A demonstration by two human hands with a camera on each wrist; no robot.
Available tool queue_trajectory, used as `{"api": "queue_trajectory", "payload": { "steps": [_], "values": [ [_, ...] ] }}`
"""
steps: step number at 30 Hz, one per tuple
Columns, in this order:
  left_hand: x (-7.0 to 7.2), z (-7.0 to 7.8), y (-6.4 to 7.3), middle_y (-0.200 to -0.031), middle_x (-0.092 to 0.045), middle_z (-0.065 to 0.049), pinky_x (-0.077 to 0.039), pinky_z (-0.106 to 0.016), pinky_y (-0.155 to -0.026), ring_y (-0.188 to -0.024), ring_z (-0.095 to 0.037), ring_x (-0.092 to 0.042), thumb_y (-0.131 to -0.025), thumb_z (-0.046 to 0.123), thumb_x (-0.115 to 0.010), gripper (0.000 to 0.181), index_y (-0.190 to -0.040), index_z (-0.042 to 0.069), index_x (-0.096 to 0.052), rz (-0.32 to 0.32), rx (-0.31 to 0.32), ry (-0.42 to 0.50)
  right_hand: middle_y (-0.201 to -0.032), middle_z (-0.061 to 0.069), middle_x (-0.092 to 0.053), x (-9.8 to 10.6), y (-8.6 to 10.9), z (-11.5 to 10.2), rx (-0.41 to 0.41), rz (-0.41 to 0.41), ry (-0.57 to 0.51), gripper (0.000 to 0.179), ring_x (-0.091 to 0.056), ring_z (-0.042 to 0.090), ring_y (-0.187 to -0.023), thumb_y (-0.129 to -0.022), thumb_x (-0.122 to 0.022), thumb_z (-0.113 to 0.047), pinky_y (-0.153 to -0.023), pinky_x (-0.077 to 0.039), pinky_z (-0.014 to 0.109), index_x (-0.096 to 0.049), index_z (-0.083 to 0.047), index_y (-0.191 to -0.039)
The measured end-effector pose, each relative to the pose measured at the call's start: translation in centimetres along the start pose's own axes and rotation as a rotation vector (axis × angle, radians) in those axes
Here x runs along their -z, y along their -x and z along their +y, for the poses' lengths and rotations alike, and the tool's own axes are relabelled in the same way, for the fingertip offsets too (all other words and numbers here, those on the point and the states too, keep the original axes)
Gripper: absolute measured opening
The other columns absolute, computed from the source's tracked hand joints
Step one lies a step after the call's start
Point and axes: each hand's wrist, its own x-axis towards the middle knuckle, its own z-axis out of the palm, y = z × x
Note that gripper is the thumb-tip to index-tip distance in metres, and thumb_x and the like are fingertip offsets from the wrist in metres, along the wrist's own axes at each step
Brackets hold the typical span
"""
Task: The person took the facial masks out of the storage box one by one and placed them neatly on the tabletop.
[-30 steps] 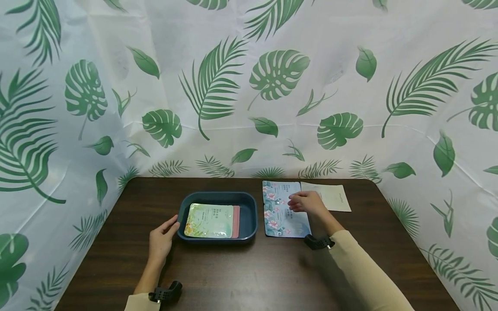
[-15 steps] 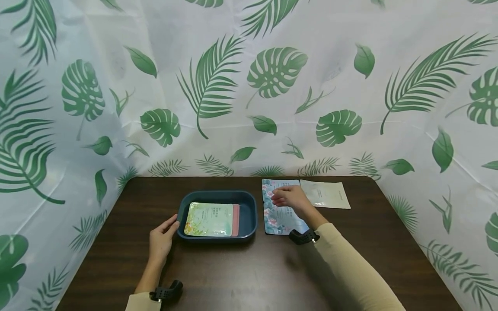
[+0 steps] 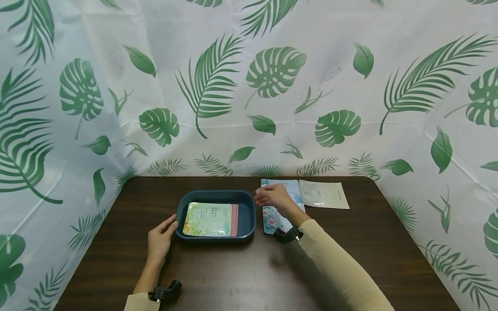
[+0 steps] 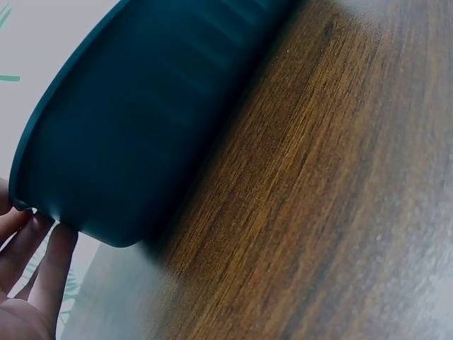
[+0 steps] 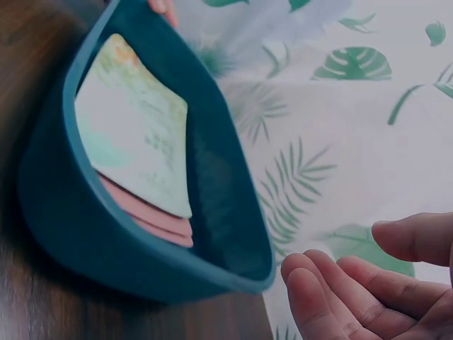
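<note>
In the head view a dark blue plastic tray (image 3: 246, 219) sits on the table, holding a pale green floral sachet (image 3: 210, 219) on top of pink ones (image 3: 234, 220). My left hand (image 3: 160, 239) grips the tray's left end at the rim; the left wrist view shows its fingertips (image 4: 60, 244) against the end wall. Beside the tray's right rim, my right hand (image 3: 274, 196) hovers over two blue floral sachets (image 3: 272, 220), partly covering them. Nothing lies between its fingers and thumb in the right wrist view, where the tray's end (image 5: 184, 273) is close to the fingertips.
A cream sachet (image 3: 324, 194) lies at the back, right of the blue ones. The dark wooden table (image 3: 233, 276) ends at a leaf-printed white curtain (image 3: 218, 147) behind it. Each wrist wears a black band (image 3: 288, 235).
My right hand has moved left, from above the middle of the blue sachets to the tray's right rim. The left hand and the tray stay in place.
</note>
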Motion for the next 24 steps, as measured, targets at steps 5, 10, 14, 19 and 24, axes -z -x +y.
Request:
{"api": "queue_trajectory", "payload": {
  "steps": [5,10,14,19,24],
  "values": [
    [0.1,0.0,0.0,-0.142,-0.054,-0.012,-0.037,0.002,-0.074,-0.134,-0.023,-0.046,-0.097,0.030,-0.060,0.044,-0.136,0.009,-0.058,0.001,0.006,-0.008,-0.095,0.020,-0.073,-1.4,-0.5,-0.4,-0.009,-0.005,-0.006,0.034,-0.070,0.016,-0.074,-0.096,-0.060,-0.014,-0.084,-0.057,0.044,-0.063,0.013,-0.117],
    [0.1,0.1,0.0,-0.142,-0.054,-0.012,-0.037,0.002,-0.074,-0.134,-0.023,-0.045,-0.097,0.028,-0.060,0.044,-0.136,0.009,-0.057,-0.002,0.010,-0.004,-0.094,0.020,-0.073,-2.9,-0.9,-0.5,-0.025,0.001,-0.002,0.033,-0.071,0.022,-0.078,-0.095,-0.060,-0.012,-0.086,-0.056,0.044,-0.062,0.013,-0.117],
    [0.0,0.2,0.1,-0.142,-0.054,-0.012,-0.039,0.001,-0.074,-0.133,-0.022,-0.046,-0.097,0.027,-0.061,0.043,-0.135,0.009,-0.058,0.002,0.012,0.015,-0.094,0.021,-0.072,-4.2,-1.0,-0.5,-0.051,-0.002,-0.008,0.031,-0.070,0.022,-0.077,-0.094,-0.060,-0.010,-0.086,-0.056,0.044,-0.063,0.013,-0.115],
    [0.1,0.3,0.2,-0.142,-0.054,-0.013,-0.039,0.001,-0.074,-0.132,-0.022,-0.047,-0.097,0.026,-0.061,0.043,-0.135,0.008,-0.058,0.001,0.005,0.015,-0.097,0.024,-0.072,-5.7,-1.3,-0.1,-0.060,-0.024,0.012,0.029,-0.070,0.022,-0.076,-0.093,-0.060,-0.008,-0.086,-0.056,0.045,-0.065,0.013,-0.112],
    [0.0,0.1,0.0,-0.142,-0.054,-0.012,-0.038,0.002,-0.074,-0.134,-0.022,-0.045,-0.097,0.027,-0.061,0.043,-0.136,0.009,-0.058,0.000,0.009,0.007,-0.101,0.023,-0.070,-6.7,-1.3,0.3,-0.080,-0.050,0.072,0.026,-0.071,0.030,-0.088,-0.094,-0.059,-0.009,-0.087,-0.056,0.045,-0.066,0.011,-0.110]
  ]
}}
